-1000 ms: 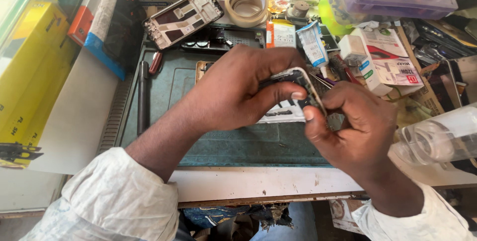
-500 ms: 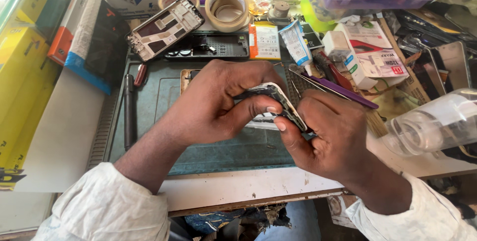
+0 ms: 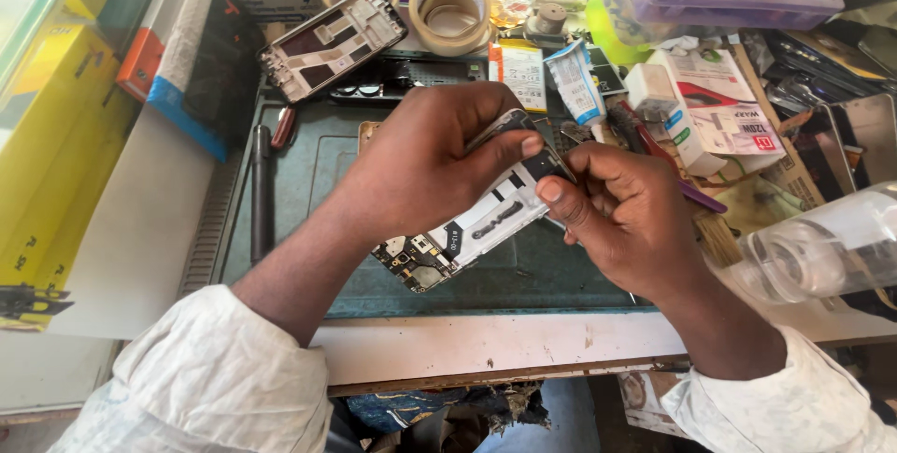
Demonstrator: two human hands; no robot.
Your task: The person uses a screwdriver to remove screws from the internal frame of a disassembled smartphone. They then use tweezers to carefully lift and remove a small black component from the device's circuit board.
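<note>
So here's the bench: the left hand (image 3: 420,168) is wrapped around the top end of an opened phone body (image 3: 472,229), thumb pressed on its upper edge, holding it tilted up off the green work mat (image 3: 308,163) so the board side faces up. The phone sits dead centre, its lower corner with the bare circuit bits pointing toward 7 o'clock. The right hand (image 3: 626,219) is closed tight at the phone's 3 o'clock edge, thumb and forefinger pinched at that corner; can't tell if there's a tool or tiny part in there. Looks like one hand steadies while the other does the fiddly bit. At 11 o'clock a stripped phone frame (image 3: 332,42) leans, a tape roll (image 3: 451,11) sits at 12, and a clear plastic bottle (image 3: 822,247) lies on its side at 3.
</note>
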